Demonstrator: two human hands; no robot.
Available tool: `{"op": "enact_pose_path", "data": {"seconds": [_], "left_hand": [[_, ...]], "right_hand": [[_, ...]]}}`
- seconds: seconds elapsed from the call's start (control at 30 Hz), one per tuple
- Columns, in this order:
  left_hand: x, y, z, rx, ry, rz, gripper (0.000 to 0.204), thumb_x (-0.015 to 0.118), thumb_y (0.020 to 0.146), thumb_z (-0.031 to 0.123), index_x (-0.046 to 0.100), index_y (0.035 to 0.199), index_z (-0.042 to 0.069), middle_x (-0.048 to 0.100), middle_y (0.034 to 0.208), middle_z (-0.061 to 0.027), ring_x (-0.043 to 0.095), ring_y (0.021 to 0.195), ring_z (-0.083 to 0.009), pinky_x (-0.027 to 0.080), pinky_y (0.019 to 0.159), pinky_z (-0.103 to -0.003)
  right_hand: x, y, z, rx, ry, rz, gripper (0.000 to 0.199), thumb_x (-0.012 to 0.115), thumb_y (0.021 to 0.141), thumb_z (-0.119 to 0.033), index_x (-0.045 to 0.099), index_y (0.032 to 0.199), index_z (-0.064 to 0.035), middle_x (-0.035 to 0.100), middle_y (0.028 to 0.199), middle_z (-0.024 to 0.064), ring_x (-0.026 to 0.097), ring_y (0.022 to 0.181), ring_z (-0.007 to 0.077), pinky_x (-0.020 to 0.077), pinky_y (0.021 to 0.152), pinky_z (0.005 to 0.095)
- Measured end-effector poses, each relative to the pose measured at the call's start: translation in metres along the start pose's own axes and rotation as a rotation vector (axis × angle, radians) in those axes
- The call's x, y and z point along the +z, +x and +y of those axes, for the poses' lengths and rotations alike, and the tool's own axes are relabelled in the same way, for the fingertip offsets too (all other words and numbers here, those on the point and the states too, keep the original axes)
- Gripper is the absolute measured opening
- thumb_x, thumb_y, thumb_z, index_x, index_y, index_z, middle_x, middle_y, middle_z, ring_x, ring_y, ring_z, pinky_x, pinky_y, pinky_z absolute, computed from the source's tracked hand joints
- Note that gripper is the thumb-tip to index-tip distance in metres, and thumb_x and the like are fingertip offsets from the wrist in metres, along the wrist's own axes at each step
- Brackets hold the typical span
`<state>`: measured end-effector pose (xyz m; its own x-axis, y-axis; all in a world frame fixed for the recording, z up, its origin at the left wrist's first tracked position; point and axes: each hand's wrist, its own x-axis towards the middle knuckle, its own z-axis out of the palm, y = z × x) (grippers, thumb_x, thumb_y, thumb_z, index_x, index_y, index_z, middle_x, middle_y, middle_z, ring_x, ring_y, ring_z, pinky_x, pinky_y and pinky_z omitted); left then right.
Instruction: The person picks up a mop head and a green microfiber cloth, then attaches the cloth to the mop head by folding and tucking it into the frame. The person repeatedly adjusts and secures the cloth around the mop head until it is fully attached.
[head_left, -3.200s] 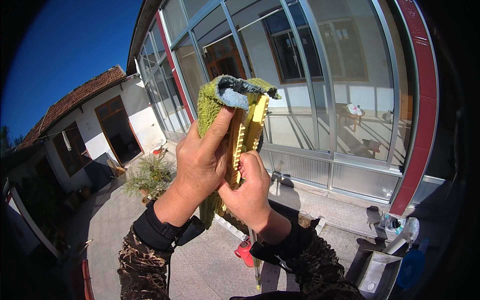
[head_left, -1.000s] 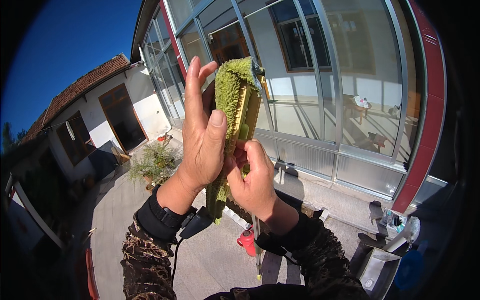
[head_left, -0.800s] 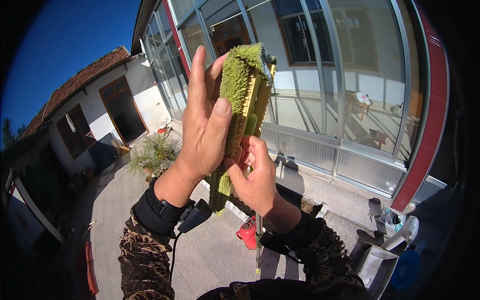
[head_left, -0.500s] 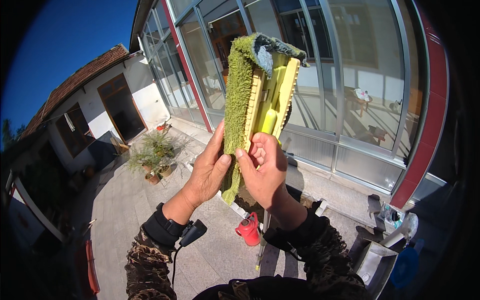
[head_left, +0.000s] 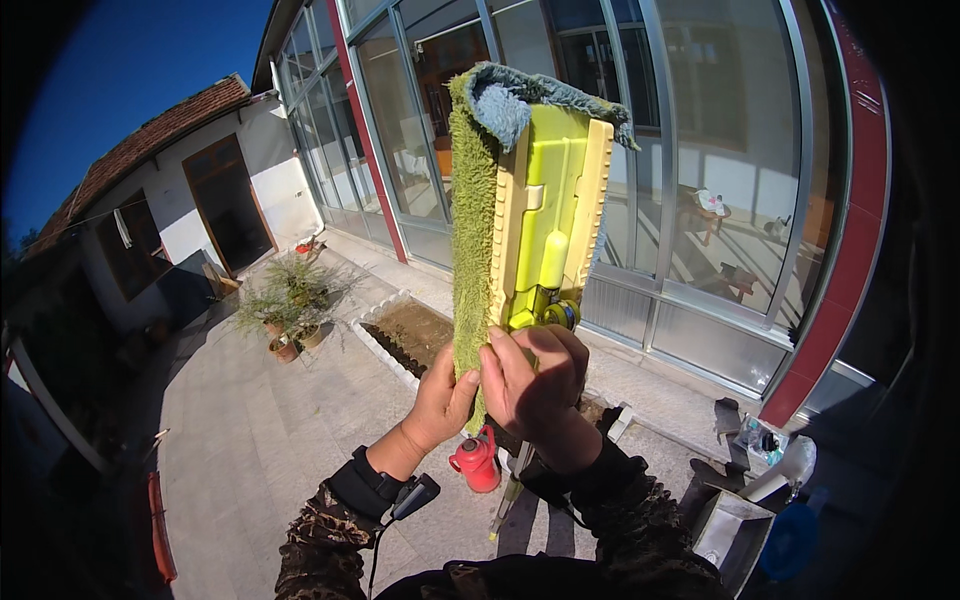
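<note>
Upright in front of me stands a flat mop head (head_left: 565,170) with a lime-green plate and pale yellow toothed edges. A shaggy mop pad (head_left: 472,220), green outside and blue inside, runs along its left side and folds over its top. My left hand (head_left: 440,405) pinches the pad's lower left edge between thumb and fingers. Close beside it, my right hand (head_left: 535,385) has curled fingers gripping the pad's lower edge by the frame; the exact hold is partly hidden. Below the hands, a mop pole (head_left: 511,495) slants toward the ground.
A red thermos jug (head_left: 476,465) stands on the paving below my hands. Behind is a soil bed (head_left: 410,330) with a white border. Potted plants (head_left: 290,300) are at left, a glass-panelled wall (head_left: 735,150) ahead, and a metal basin (head_left: 735,530) at lower right.
Both hands have slid lower along the mop head, exposing more of its plate and the joint. The head has turned more toward me. My view has shifted slightly.
</note>
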<state>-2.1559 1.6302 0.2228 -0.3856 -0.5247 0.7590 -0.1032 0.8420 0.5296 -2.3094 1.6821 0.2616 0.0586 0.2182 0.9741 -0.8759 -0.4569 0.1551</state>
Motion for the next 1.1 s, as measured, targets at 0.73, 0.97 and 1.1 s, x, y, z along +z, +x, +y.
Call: {"op": "enact_pose_path", "data": {"seconds": [0.73, 0.97, 1.1], "left_hand": [[0.028, 0.016, 0.004, 0.060, -0.008, -0.137, 0.053, 0.053, 0.100, 0.028, 0.037, 0.141, -0.001, 0.060, 0.125, -0.0215, 0.059, 0.118, -0.0339, 0.044, 0.102, -0.040], [0.029, 0.013, -0.003, 0.130, 0.040, -0.048, 0.057, 0.054, 0.099, 0.032, 0.035, 0.140, -0.002, 0.058, 0.120, -0.0224, 0.060, 0.110, -0.0376, 0.046, 0.096, -0.043], [0.028, 0.011, -0.003, 0.095, 0.026, -0.042, 0.056, 0.055, 0.098, 0.034, 0.037, 0.137, -0.003, 0.057, 0.120, -0.0220, 0.059, 0.108, -0.0370, 0.046, 0.094, -0.043]], "right_hand": [[-0.023, -0.018, 0.034, 0.541, 0.076, -0.175, 0.093, 0.081, 0.071, -0.022, 0.032, 0.146, 0.0028, 0.048, 0.112, 0.0214, 0.054, 0.100, 0.0371, 0.0508, 0.080, 0.0452], [-0.016, -0.026, 0.026, 0.543, 0.060, -0.218, 0.090, 0.082, 0.072, -0.022, 0.034, 0.144, 0.0017, 0.043, 0.121, 0.0234, 0.050, 0.109, 0.0374, 0.0495, 0.085, 0.0435], [-0.011, -0.024, 0.017, 0.700, 0.187, -0.135, 0.094, 0.086, 0.070, -0.026, 0.034, 0.142, 0.0042, 0.041, 0.126, 0.0258, 0.044, 0.118, 0.0348, 0.0469, 0.091, 0.0420]]}}
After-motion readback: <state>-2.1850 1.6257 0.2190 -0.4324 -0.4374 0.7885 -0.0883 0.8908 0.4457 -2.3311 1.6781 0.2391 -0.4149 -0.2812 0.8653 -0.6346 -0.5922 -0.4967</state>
